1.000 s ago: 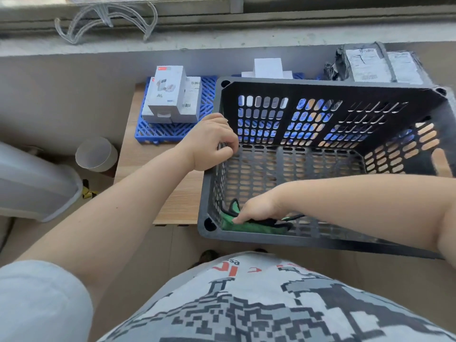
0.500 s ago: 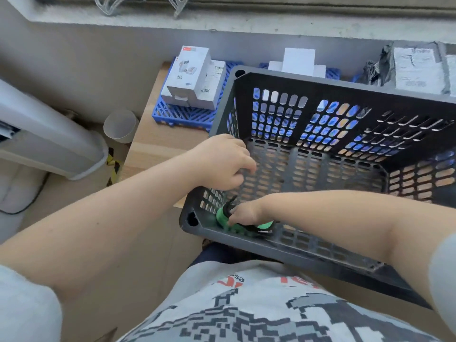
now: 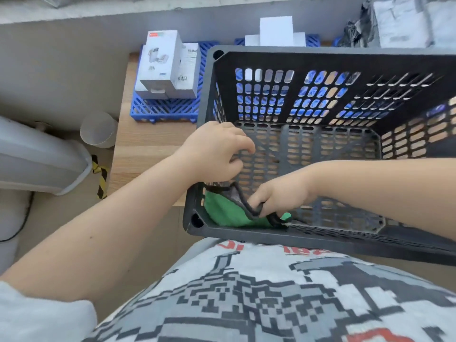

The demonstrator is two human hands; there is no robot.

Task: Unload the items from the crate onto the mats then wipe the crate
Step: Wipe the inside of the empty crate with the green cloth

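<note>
Green cloth [image 3: 229, 213] under curled right hand [image 3: 278, 196], inside crate [image 3: 320, 55].

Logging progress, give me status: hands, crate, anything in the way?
Left hand grips black slotted plastic crate wall. Right hand pinches green cloth at near-left corner. Crate otherwise unloaded.

Single head-worn wide-angle view, steeply downward and close over the crate [image 3: 320, 60].

No legible text; only a barcode on a white box [image 3: 187, 70].
</note>
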